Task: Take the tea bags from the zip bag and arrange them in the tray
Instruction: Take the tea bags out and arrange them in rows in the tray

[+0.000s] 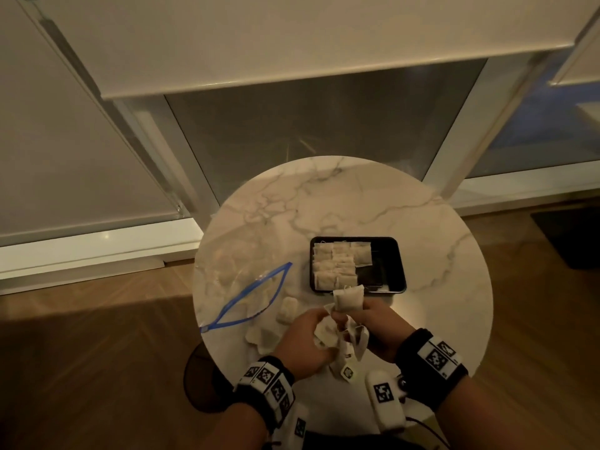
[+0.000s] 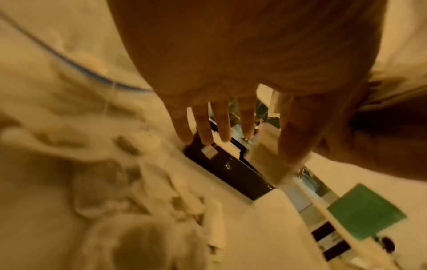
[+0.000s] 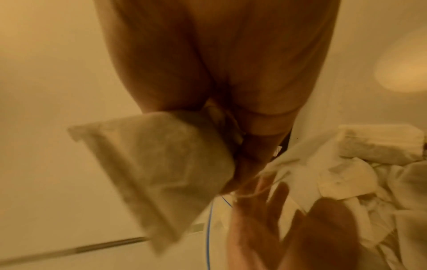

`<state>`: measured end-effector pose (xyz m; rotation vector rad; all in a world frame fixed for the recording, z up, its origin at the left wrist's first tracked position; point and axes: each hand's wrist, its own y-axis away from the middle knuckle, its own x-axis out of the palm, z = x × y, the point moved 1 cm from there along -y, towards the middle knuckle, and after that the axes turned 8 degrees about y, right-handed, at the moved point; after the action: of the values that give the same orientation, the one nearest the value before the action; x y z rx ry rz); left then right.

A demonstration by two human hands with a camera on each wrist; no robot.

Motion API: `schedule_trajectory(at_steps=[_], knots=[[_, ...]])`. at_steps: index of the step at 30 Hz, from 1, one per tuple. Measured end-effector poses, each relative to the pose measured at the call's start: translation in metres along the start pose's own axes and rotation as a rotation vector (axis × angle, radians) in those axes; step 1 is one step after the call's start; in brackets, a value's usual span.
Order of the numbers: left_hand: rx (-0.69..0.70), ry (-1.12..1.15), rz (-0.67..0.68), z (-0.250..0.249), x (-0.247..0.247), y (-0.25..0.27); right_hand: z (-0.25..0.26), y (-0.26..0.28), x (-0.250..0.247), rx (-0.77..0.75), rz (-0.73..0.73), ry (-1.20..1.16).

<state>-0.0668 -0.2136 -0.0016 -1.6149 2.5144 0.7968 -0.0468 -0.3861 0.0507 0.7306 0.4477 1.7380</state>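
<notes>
The right hand (image 1: 373, 323) pinches one tea bag (image 1: 349, 297) just below the tray (image 1: 401, 264), whose empty lower-right corner lies straight up-frame, while the left hand (image 1: 305, 342) grips a tangled bunch.

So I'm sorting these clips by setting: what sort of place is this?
Probably a home living space: a small round marble table on wood flooring, beside tall windows with roller blinds partly down.
</notes>
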Motion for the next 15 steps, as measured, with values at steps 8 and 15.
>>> schedule_trajectory(at_steps=[8, 15], knots=[[-0.061, 0.047, 0.016, -0.025, 0.066, -0.024, 0.008, 0.017, -0.062, -0.017, 0.058, -0.242], [-0.151, 0.336, -0.204, -0.032, 0.083, -0.033, -0.005, 0.009, -0.119, -0.035, -0.115, -0.200]])
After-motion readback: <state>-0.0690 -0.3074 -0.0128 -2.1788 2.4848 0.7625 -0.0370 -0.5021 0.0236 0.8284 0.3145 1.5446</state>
